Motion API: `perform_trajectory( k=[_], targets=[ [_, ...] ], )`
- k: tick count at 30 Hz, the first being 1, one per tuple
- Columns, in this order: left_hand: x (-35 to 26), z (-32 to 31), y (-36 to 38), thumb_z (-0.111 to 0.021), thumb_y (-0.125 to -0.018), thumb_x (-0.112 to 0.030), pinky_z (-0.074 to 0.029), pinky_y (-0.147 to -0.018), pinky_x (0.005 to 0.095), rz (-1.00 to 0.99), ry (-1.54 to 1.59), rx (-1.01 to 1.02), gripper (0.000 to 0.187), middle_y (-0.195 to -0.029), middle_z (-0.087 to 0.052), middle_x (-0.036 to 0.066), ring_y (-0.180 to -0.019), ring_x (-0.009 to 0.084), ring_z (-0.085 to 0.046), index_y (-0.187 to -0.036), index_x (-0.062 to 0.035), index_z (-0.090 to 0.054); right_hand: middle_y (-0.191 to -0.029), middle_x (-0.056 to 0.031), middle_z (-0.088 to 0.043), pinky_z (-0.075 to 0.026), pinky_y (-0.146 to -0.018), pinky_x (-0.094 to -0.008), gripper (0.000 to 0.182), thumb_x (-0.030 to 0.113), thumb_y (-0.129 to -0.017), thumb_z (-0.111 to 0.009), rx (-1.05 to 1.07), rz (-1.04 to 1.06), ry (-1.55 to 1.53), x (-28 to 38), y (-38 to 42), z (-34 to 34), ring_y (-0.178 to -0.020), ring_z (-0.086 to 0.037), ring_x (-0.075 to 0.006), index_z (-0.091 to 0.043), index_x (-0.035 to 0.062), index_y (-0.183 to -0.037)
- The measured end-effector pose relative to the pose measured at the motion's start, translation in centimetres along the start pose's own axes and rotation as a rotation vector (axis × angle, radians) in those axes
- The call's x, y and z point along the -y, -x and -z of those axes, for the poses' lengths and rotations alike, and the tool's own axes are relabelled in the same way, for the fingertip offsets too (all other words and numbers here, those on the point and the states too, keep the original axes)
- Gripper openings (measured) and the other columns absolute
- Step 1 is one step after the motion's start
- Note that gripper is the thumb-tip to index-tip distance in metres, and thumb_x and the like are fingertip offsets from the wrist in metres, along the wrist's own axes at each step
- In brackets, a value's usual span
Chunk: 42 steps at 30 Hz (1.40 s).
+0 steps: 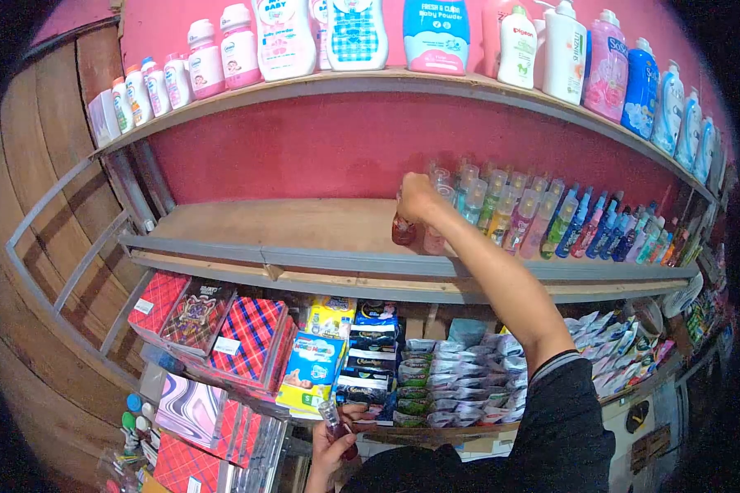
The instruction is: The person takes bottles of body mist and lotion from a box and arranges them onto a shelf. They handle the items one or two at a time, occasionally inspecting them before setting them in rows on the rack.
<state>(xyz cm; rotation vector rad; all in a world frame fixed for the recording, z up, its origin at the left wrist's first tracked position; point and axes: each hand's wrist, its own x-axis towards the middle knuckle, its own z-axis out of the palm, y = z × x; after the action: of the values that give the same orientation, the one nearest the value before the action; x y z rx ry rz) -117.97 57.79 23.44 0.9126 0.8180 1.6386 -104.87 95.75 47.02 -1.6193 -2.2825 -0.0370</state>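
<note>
My right hand [419,197] reaches up to the middle shelf [279,218], its fingers closed around the top of a red spray bottle [403,232]. That bottle stands upright at the left end of the rows of body-mist bottles [522,215]. Just right of it, a pink bottle [433,240] is partly covered by my wrist. Low in the view, my left hand [327,456] grips another spray bottle [335,417], tilted, with a clear cap and dark red liquid. Part of this bottle is hidden by my fingers.
Baby powder and lotion bottles [284,41] line the upper shelf. Beneath the middle shelf are plaid notebooks [247,333], diaper packs [311,370] and several rows of sachets [460,382]. A grey metal bar [329,259] runs along the middle shelf's front edge.
</note>
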Motion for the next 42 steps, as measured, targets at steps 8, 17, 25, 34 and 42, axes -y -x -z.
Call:
perform_trajectory(
  k=[8, 17, 25, 34, 42],
  targets=[
    [1.5, 1.6, -0.3, -0.066, -0.077, -0.013, -0.047, -0.094, 0.0467, 0.004, 0.006, 0.102, 0.026, -0.121, -0.054, 0.025, -0.11, 0.0335, -0.057, -0.092, 0.0054, -0.053, -0.097, -0.0256, -0.067, -0.056, -0.08, -0.0397, 0.036, 0.014, -0.063, -0.082, -0.024, -0.041, 0.036, 0.0, 0.2, 0.2, -0.097, -0.067, -0.0348, -0.071, -0.0049, -0.091],
    [0.1, 0.6, -0.7, -0.065, -0.081, -0.011, -0.048, -0.094, 0.0506, 0.022, 0.005, 0.142, 0.028, -0.123, -0.053, 0.026, -0.113, 0.0347, -0.056, -0.096, 0.0077, -0.051, -0.097, -0.0258, -0.067, -0.056, -0.079, -0.0395, 0.031, 0.011, -0.065, -0.077, -0.021, -0.021, 0.034, -0.1, 0.3, 0.1, -0.095, -0.067, -0.0353, -0.071, -0.0049, -0.091],
    [0.7, 1.2, -0.6, -0.065, -0.081, -0.01, -0.049, -0.094, 0.0516, -0.036, 0.032, 0.131, 0.029, -0.125, -0.05, 0.027, -0.115, 0.035, -0.056, -0.098, 0.0091, -0.05, -0.095, -0.0261, -0.067, -0.056, -0.08, -0.0407, 0.026, 0.01, -0.068, -0.074, 0.043, 0.043, 0.157, 0.9, 1.5, 1.8, -0.095, -0.066, -0.0374, -0.071, -0.0046, -0.088],
    [-1.8, -0.2, -3.4, -0.067, -0.078, -0.019, -0.049, -0.093, 0.0551, -0.021, 0.138, 0.187, 0.034, -0.122, -0.051, 0.026, -0.109, 0.0377, -0.058, -0.096, 0.0058, -0.051, -0.095, -0.0272, -0.066, -0.054, -0.083, -0.0449, 0.035, 0.012, -0.074, -0.069, -0.201, 0.163, -0.008, 1.6, 5.0, 4.3, -0.096, -0.064, -0.0389, -0.062, -0.0106, -0.1],
    [-3.6, 1.2, -8.7, -0.067, -0.073, -0.037, -0.06, -0.068, 0.0452, 0.155, 0.58, 0.649, 0.054, -0.117, -0.051, 0.034, -0.093, 0.0411, -0.064, -0.092, 0.0113, -0.055, -0.101, -0.0105, -0.066, -0.051, -0.082, -0.0339, 0.03, 0.016, -0.086, -0.065, 0.418, 0.86, -0.549, 6.3, 13.1, 4.5, -0.094, -0.062, -0.0168, -0.06, -0.0006, -0.111]
  ],
)
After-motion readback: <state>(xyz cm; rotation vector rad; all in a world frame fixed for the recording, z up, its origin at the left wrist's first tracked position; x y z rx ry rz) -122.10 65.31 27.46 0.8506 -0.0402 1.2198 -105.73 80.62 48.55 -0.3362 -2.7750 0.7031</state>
